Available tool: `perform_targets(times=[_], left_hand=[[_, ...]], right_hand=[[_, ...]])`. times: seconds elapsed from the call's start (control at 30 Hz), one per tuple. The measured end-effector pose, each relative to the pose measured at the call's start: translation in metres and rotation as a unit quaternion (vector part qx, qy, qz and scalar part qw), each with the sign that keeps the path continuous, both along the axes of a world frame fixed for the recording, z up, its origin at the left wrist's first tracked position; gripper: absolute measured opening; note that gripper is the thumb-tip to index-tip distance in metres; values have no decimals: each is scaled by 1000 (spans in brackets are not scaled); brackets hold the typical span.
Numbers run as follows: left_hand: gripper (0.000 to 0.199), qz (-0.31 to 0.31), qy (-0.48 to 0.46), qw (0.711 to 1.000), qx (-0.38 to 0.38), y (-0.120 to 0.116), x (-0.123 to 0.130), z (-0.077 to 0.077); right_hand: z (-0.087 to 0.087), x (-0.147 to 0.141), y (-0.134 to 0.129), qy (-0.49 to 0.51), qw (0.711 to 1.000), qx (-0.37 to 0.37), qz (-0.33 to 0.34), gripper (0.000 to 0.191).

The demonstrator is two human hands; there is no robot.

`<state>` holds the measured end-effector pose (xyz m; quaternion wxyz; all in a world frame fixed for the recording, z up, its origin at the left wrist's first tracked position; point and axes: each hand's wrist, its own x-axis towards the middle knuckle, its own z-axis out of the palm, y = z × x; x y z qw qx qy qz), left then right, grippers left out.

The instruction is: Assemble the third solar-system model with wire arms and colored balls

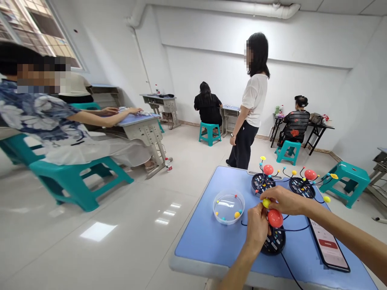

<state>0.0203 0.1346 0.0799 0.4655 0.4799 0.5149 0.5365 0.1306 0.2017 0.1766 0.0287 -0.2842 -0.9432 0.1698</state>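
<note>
Low on the blue desk (pixel 205 241) stands a solar system model (pixel 275 243) with a round black printed base, a large red ball (pixel 275 218) and several thin black wire arms. My right hand (pixel 284 200) reaches in above the red ball, its fingertips pinched on a yellow ringed ball (pixel 266 203). Just below that, my left hand (pixel 256 227) is closed beside the red ball; its fingertips meet near the yellow piece, and what they grip is hidden. To the left, a clear round dish (pixel 226 208) contains several small coloured balls.
Two similar models, a left one (pixel 263 183) and a right one (pixel 302 187), stand at the desk's far edge. A phone (pixel 329 243) lies by my right forearm. A person (pixel 254 100) stands beyond the desk; others sit at desks. A teal stool (pixel 346 179) is at right.
</note>
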Motion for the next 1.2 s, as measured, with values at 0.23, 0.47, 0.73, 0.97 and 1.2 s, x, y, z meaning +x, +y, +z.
perform_targets(times=[0.23,0.47,0.73,0.97,1.2], left_hand=[[23,8,13,1000,-27,-3,0,1],[26,3,59,998,-29,-9,-2,4],[41,1,77,996,-46,-22,-7,12],[44,100,189,975,60,-52,-21,4],[35,203,276,902,261,-113,-58,-36]], right_hand=[[3,5,6,32,995,-86,-36,27],[4,10,10,52,997,-31,-42,23],[25,0,3,50,997,-7,-64,21],[38,-31,-2,14,998,-1,-65,19],[18,-94,-9,-142,989,36,-5,14]])
